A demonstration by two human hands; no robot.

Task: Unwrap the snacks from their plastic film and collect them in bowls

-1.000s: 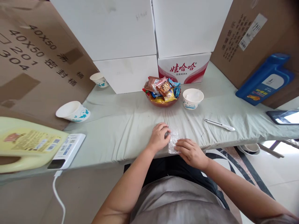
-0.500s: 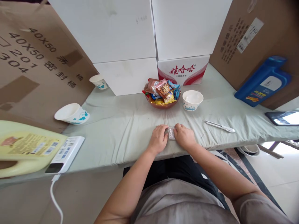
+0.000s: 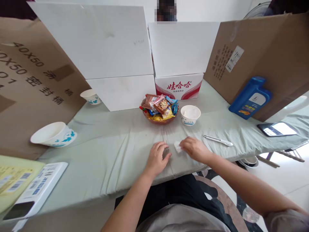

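Observation:
My right hand is closed on a small piece of crumpled clear plastic, held by its right side just above the cloth. A short gap to the left, my left hand rests by the table's front, thumb and fingers apart, with nothing visible in it. Beyond both hands stands a reddish bowl heaped with small wrapped snacks. Right of that bowl is a white paper bowl with a blue pattern, with some clear plastic inside. A white-handled utility knife lies right of my right hand.
White boxes stand along the back, between brown cartons. At left are paper bowls, a yellow jug and a white power bank. A blue bottle and a phone are at right.
My hands have moved apart; the left has let go of the clear plastic, which stays with my right hand. The camera view has tilted up and shifted.

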